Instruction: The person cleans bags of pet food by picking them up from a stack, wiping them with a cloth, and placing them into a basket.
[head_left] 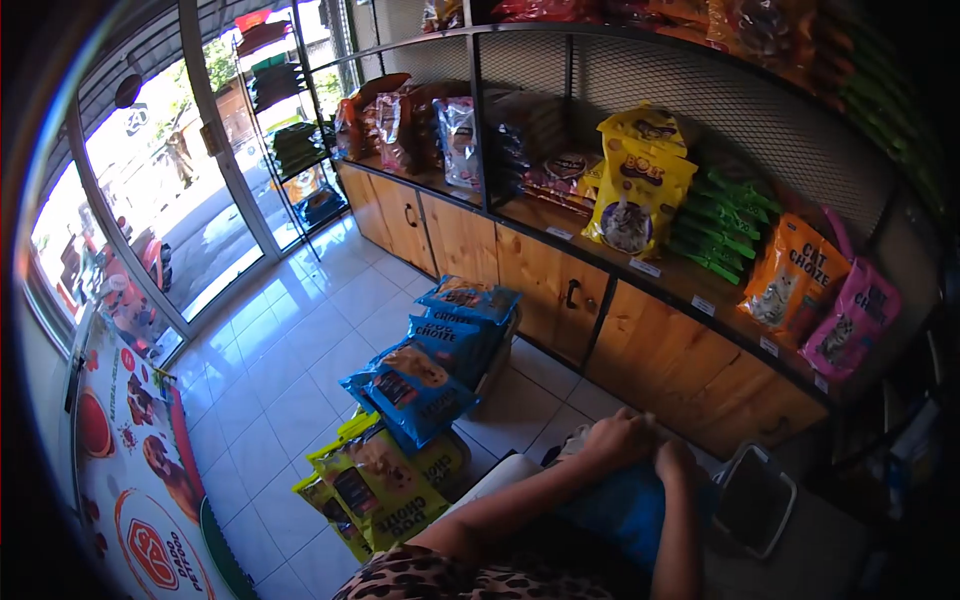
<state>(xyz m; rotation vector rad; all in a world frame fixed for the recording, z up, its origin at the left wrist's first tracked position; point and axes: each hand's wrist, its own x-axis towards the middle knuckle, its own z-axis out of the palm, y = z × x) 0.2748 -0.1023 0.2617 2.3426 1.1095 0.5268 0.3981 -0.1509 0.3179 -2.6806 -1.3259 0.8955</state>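
Near the bottom centre, my left hand (615, 440) and my right hand (675, 462) are close together at the top of a blue item (625, 510) that lies across my lap. The fingers of both hands are curled, but shadow hides what exactly they pinch. Left of my arms, blue Dog Choize bags (425, 385) are stacked in an overlapping row above the floor. Yellow-green Dog Choize bags (385, 485) lean in front of them, nearer to me.
Wooden cabinets (545, 290) with a shelf of pet food bags run along the right. A yellow Bolt bag (640, 195) stands there. A grey bin (757, 500) is right of my hands. A glass door (170, 170) and a printed banner (140, 470) are at left.
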